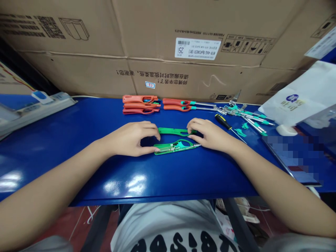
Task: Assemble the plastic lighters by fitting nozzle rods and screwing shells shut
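Two green plastic shell halves lie on the blue table (78, 140) between my hands. The far green half (173, 131) is solid. The near green half (174, 146) is translucent and shows metal parts inside. My left hand (131, 138) pinches the left ends, with the thumb on the near half and the fingers curled toward the far one. My right hand (207, 134) grips the right ends of both halves with curled fingers.
Orange shells (140, 104) are stacked at the back centre, beside two orange-handled lighters (183, 104). Metal tubes with green tips (246, 115) and a black-and-yellow screwdriver (223, 121) lie to the right. Cardboard boxes (183, 45) wall the back. A power strip (34, 105) sits left, a white bag (301, 98) right.
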The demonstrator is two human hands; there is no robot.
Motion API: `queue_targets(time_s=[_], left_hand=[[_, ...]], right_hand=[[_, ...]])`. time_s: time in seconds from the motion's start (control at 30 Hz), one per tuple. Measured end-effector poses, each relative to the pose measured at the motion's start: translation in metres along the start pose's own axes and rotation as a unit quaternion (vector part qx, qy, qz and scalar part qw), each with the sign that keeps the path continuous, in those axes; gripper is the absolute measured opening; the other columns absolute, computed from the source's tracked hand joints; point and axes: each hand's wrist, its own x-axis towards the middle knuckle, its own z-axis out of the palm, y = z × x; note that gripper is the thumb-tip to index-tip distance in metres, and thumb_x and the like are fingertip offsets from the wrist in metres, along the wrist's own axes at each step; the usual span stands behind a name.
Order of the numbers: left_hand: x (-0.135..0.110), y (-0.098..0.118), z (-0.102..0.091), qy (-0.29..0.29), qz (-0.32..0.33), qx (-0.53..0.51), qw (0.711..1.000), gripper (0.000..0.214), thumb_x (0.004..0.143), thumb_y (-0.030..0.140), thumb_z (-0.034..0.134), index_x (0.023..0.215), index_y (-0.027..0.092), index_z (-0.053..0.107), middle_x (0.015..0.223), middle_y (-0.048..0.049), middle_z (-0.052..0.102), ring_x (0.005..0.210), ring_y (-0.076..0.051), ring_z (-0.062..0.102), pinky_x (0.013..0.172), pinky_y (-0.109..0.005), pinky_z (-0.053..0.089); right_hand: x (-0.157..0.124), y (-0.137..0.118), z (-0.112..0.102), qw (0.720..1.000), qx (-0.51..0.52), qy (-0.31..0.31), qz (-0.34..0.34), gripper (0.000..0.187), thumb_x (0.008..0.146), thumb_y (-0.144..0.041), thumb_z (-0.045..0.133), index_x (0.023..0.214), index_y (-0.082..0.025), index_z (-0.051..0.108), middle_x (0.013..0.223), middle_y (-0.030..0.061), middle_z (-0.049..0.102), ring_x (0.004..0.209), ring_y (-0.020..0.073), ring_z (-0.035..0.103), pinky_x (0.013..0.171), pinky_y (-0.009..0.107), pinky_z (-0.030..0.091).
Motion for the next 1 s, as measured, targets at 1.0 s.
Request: queue_targets(time_s=[1.0], left_hand=[[0.003, 0.025, 0.007, 0.031, -0.015, 0.033, 0.999, 0.030, 0.097, 0.044, 0.060, 0.107, 0.018, 0.072, 0.093, -0.0056, 0.070, 0.086, -0.021, 0.066, 0.080, -0.032, 0.050]], right_hand=[[0.002, -0.033, 0.000, 0.991, 0.131, -0.007, -0.038, 0.030, 0.092, -0.034, 0.071, 0.118, -0.022, 0.063, 0.111, 0.0083, 0.069, 0.104, 0.0241, 0.063, 0.093, 0.039, 0.051]])
